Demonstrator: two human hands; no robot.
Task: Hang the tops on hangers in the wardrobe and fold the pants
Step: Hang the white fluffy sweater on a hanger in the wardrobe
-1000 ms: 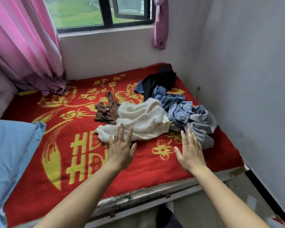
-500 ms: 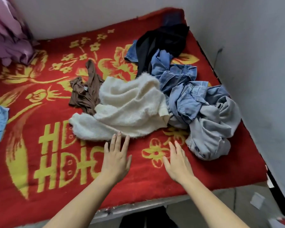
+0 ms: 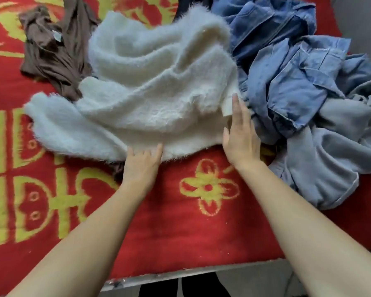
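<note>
Forearms are reaching across the red blanket (image 3: 180, 232). Nearest, the left hand (image 3: 141, 162) is curling its fingers into the near hem of the fluffy white sweater (image 3: 154, 82), while the right hand (image 3: 241, 136) is lying straight-fingered against its right edge. Beyond, the sweater is sprawling crumpled on the blanket, touching a brown top (image 3: 51, 46) leftward and a denim pile (image 3: 287, 78) rightward.

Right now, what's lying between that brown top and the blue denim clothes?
The fluffy white sweater fills the stretch between the brown top and the blue denim clothes, as the head view shows.
</note>
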